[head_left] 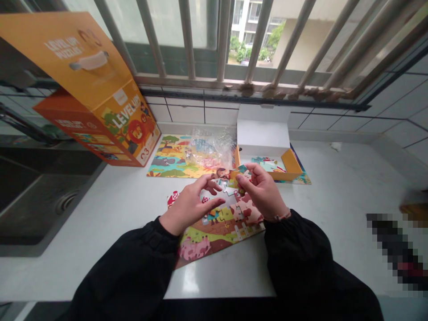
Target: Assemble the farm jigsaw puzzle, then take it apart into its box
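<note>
Table (341, 200): pale, glossy top, bare along the middle of its front edge.

Farm puzzle (217, 240): one, partly assembled, lying askew behind the middle of the table's front edge; pink pigs at its near left, a brown-and-pink patched animal at its right.

Dark item (394, 249): one, pixelated, unidentifiable, toward the table's right edge.

Left hand (190, 203): above the puzzle's left part, thumb and fingers spread, nothing visible between them; contact with the puzzle could not be told.

Right hand (265, 191): above the puzzle's far right part, thumb and fingers pinching a mostly yellow puzzle piece (234, 178).

Sink (20, 250): dark, set at the table's left edge.

Orange carton (115, 133): upright, flap raised, lettered "LEVEL UP!", at the table's far left corner.

Animal picture (165, 156): flat, near the table's back edge, crumpled clear plastic (217, 149) upon it.

Small box (264, 129): right of the plastic, white lid raised, loose pieces (267, 164) inside.

Tiled wall (187, 111) and window bars (222, 40): beyond the back edge.
</note>
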Demonstrator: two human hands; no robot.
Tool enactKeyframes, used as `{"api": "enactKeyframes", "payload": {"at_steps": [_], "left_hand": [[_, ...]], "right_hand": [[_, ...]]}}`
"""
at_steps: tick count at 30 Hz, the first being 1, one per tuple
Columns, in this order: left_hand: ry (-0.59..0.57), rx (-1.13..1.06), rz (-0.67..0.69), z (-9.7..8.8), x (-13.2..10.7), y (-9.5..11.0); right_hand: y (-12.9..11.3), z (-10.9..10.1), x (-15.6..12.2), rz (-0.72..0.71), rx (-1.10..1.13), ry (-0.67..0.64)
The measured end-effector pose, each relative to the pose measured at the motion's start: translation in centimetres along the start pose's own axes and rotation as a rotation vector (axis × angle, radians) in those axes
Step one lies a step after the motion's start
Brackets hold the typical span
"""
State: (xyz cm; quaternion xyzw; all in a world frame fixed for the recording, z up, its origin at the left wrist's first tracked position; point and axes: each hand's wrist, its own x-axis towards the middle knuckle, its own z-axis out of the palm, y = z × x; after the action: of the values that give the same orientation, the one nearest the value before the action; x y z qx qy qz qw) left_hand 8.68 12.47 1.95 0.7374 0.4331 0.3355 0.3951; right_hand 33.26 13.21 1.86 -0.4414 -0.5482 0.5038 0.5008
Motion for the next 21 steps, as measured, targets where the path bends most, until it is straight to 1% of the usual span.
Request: {"api": "enactKeyframes", "payload": {"at_steps": [2,4,8,13,15,17,19,21], "left_hand": [[0.045,-0.110,-0.053,0.1,0.0,0.3],[0.100,-0.198,-0.101,0.2,0.1,0.5],[0.165,-0.332,-0.155,0.4,0.1,0.8],[0.129,-0.475,-0.163,0.4,0.0,1.0],[0.135,-0.444,-0.177,0.4,0.0,1.0],[0.175,-0.343,-0.181,0.3,0.0,0.9],[0.233,-0.183,-0.154,0.3,0.0,0.8],[0.287,0.000,-0.103,0.2,-0.1,0.7]], "right_hand": [[0.1,0.2,0.0,0.003,-0.013,-0.097],[0.1,0.4,0.1,0.006,-0.015,-0.149],[0.0,0.7,0.1,0.017,0.026,-0.099],[-0.3,0.8,0.0,0.075,0.087,-0.053],[-0.2,0.9,-0.1,0.067,0.102,-0.031],[0.0,1.0,-0.1,0.023,0.094,-0.005],[0.1,1.2,-0.1,-0.052,0.067,0.016],[0.2,1.4,-0.2,-0.177,0.019,0.045]]}}
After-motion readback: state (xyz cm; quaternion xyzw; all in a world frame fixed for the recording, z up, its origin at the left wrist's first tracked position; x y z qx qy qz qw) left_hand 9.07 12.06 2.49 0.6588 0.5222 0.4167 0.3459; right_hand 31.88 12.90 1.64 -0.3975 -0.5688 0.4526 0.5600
